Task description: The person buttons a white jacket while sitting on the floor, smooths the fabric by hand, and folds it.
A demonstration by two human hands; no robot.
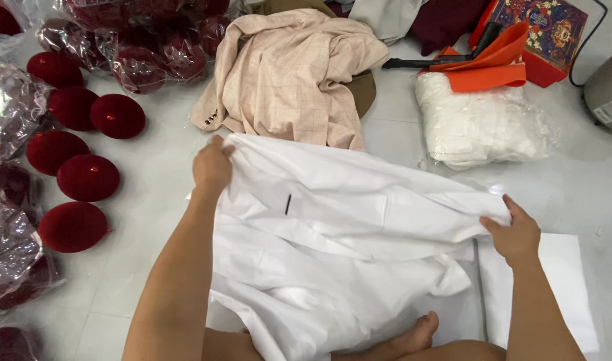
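The left hand (212, 167) is clenched on the far left edge of a white garment (339, 234); the right hand (516, 234) pinches its right edge. The garment lies spread between both hands on the floor (152, 200). Beyond the left hand lies a beige checked jacket (292, 73). Left of that hand sit dark red velvet domes (85, 177). Beyond the right hand rests a bagged white bundle (480, 124)

One cam only, head-worn, looking steeply down and fwd at the floor (152, 220), close range. White garment (346, 227) fills centre frame; wearer's forearms enter from bottom edge w/ a foot below the garment. Beyond the garment: beige jacket (292, 73). Left of it: dark red domed caps (85, 177). No 2nd view, so no overlap.
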